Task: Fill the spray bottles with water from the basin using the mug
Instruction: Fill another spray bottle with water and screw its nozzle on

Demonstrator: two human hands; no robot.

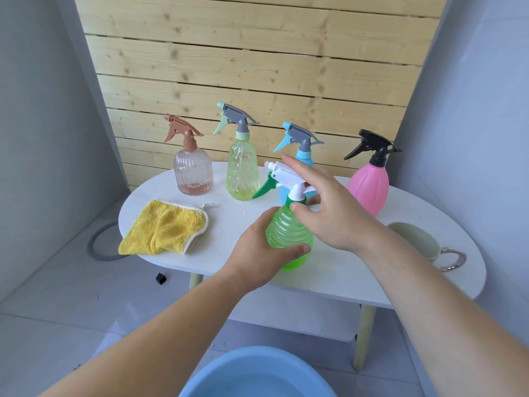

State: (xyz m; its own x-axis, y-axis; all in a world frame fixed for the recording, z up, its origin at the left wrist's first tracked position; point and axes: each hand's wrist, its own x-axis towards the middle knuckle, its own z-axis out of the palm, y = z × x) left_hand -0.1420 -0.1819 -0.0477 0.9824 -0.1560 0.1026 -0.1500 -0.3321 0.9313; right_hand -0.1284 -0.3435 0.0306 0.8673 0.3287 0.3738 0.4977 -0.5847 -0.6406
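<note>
At frame centre, on the table (352, 285), I am gripping the green bottle (287, 233) round its ribbed belly with my left hand (257, 250) and pinching its neck (297, 200) with my right hand (329, 213), judging the thin plastic light, squashy and slippery when wet.

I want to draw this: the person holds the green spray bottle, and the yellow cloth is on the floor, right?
Not the floor. The head view shows the yellow cloth lying on the white table, left of the green spray bottle that the person holds.
</note>
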